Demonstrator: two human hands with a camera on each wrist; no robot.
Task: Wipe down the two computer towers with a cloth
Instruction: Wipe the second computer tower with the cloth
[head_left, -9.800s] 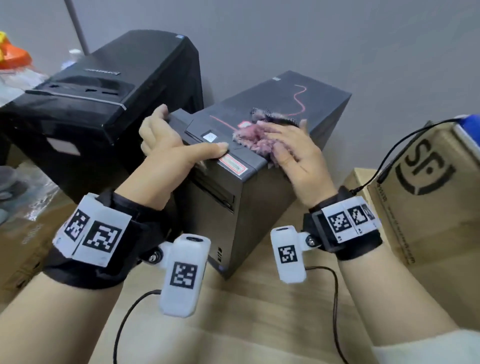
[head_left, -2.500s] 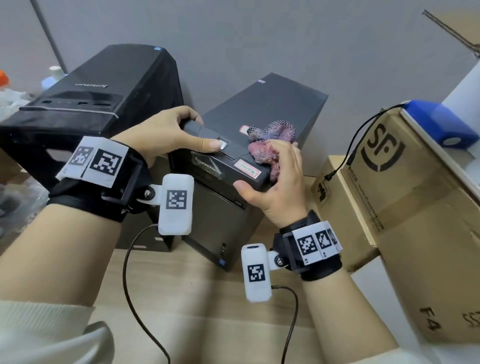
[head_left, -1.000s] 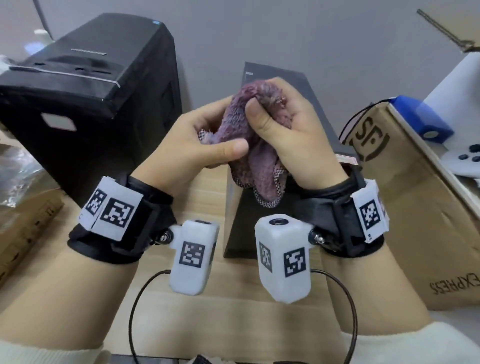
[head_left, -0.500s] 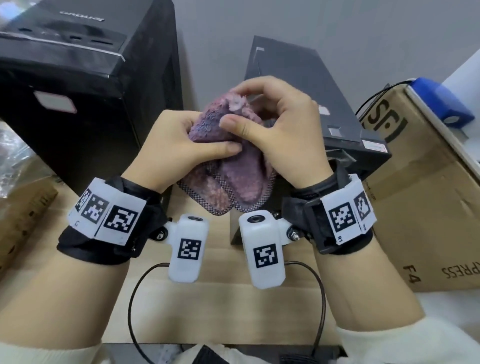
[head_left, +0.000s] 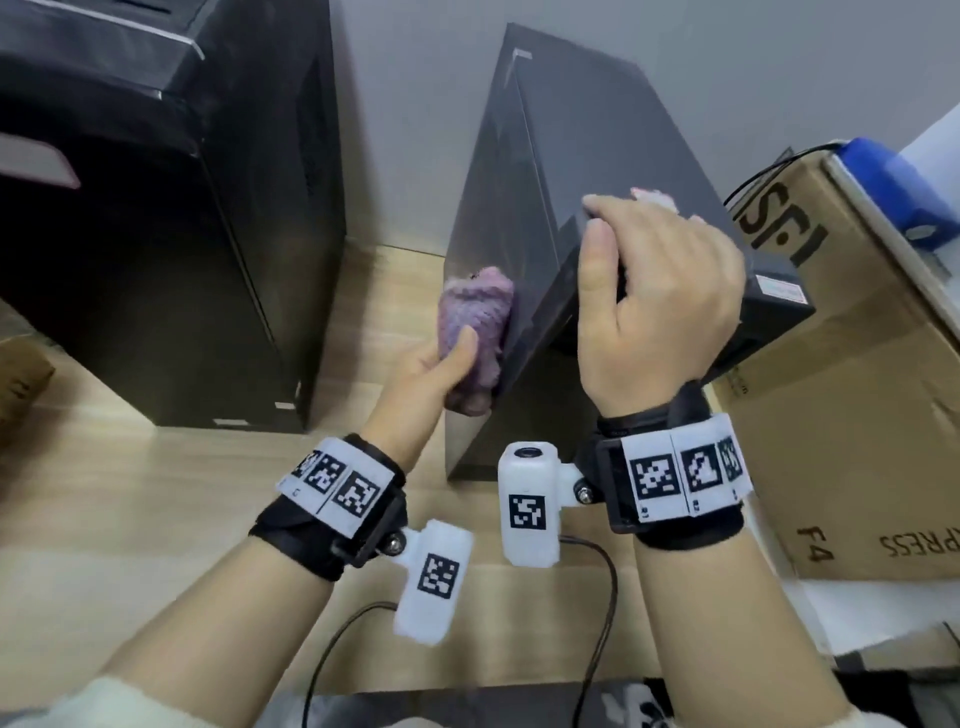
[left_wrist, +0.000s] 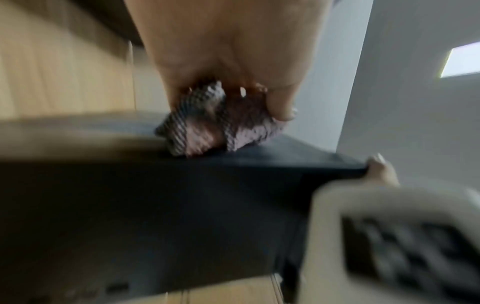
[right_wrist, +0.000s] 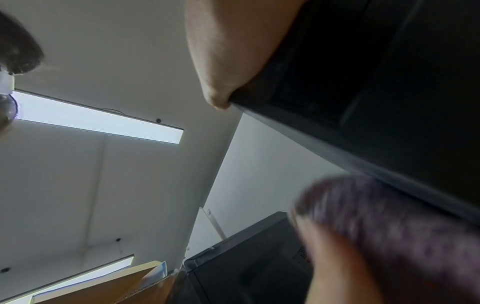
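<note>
The purple cloth (head_left: 475, 317) is bunched in my left hand (head_left: 457, 358), which presses it against the left side panel of the smaller dark tower (head_left: 587, 130). In the left wrist view the cloth (left_wrist: 221, 123) sits under my fingers on that panel (left_wrist: 182, 195). My right hand (head_left: 649, 280) grips the smaller tower's top front edge, fingers curled over the top and thumb down its front corner. The right wrist view shows that thumb (right_wrist: 223, 61) on the tower's edge (right_wrist: 376, 82). The bigger black tower (head_left: 156, 208) stands to the left, untouched.
A cardboard box (head_left: 857, 389) stands right against the smaller tower, with a blue object (head_left: 898, 187) on it. A strip of wooden desk (head_left: 384, 270) separates the two towers. Wrist camera cables (head_left: 602, 597) trail over the desk's near part.
Half a second ago both hands held the cloth in front of the smaller tower. Now my left hand alone has it, down on the side panel, and my right hand has gone to the tower's top edge.
</note>
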